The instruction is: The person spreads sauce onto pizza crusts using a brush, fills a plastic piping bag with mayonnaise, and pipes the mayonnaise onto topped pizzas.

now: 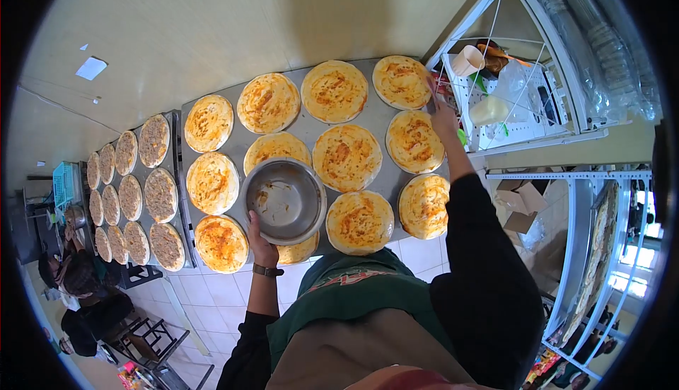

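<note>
My left hand (262, 246) grips the rim of a steel mixing bowl (290, 210), fingers underneath. The bowl is tilted toward me, nearly bare inside, with orange smears on its bottom. It hangs over the near-middle flatbreads and hides parts of two. My right hand (444, 120) is at the right edge of the table, closed round a thin pinkish tool (431, 86) whose kind I cannot make out. Its tip is beside the far right flatbread (402, 82). Around it lie several round flatbreads with orange sauce, such as the middle one (346, 156).
On the left, another table holds several rounds topped with brown mince (161, 195). A white wire rack (488, 132) with a cup and bags stands right of the table. Beyond are a blue metal shelf frame (566, 248) and cardboard boxes (522, 202). A co-worker (88, 298) is at far left.
</note>
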`<state>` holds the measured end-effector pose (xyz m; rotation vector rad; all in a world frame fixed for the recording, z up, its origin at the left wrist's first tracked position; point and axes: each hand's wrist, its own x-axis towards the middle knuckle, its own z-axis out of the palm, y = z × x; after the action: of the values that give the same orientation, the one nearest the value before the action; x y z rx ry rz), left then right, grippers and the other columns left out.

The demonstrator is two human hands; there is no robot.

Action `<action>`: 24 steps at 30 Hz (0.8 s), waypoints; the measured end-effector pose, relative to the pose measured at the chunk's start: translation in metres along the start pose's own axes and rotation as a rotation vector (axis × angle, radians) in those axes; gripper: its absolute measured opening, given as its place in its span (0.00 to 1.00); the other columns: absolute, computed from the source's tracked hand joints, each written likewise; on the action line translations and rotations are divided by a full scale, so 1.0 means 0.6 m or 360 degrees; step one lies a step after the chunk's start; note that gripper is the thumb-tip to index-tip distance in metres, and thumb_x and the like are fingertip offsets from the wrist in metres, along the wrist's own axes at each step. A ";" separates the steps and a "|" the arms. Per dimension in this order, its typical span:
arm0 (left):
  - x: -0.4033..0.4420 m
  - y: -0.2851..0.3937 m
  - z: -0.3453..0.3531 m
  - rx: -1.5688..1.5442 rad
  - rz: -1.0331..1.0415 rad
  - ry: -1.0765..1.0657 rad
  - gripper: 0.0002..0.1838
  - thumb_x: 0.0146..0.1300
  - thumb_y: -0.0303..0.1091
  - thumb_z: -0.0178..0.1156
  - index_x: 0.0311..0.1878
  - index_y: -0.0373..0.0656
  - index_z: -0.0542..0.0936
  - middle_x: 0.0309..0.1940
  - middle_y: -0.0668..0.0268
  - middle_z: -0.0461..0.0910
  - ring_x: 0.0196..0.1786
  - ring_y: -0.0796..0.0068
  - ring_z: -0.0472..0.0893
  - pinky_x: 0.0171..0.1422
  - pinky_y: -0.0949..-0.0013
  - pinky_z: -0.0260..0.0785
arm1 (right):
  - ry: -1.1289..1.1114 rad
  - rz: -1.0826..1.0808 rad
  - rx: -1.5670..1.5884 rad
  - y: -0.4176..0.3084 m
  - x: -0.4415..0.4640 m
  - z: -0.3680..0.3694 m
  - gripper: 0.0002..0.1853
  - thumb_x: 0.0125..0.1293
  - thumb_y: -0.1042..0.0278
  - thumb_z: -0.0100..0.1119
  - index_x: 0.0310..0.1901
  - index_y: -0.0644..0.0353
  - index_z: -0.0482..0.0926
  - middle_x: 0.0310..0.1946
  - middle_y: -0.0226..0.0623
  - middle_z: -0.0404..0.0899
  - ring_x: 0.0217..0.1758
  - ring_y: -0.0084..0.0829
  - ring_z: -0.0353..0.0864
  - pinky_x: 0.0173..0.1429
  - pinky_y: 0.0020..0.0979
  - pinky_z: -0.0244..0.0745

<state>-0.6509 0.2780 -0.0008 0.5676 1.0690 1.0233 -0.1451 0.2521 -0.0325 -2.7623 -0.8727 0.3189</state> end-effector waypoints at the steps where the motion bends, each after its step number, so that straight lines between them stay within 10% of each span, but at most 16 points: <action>1: 0.000 0.001 -0.001 -0.0014 0.0003 0.0003 0.29 0.66 0.49 0.48 0.62 0.38 0.62 0.59 0.60 0.67 0.61 0.68 0.67 0.65 0.64 0.59 | -0.0039 0.0046 0.0039 0.016 -0.021 0.008 0.20 0.59 0.68 0.49 0.56 0.50 0.70 0.42 0.52 0.77 0.48 0.51 0.75 0.50 0.46 0.71; 24: -0.002 0.032 -0.006 -0.0038 -0.0041 -0.0008 0.29 0.67 0.49 0.46 0.63 0.38 0.61 0.60 0.59 0.66 0.62 0.68 0.66 0.66 0.64 0.57 | 0.0213 -0.0303 0.0340 -0.025 -0.162 0.078 0.18 0.62 0.70 0.48 0.54 0.47 0.73 0.38 0.48 0.74 0.40 0.48 0.77 0.43 0.44 0.72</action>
<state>-0.6622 0.2851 0.0137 0.5353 1.0556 1.0102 -0.2437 0.2143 -0.0595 -2.4518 -0.9952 0.1794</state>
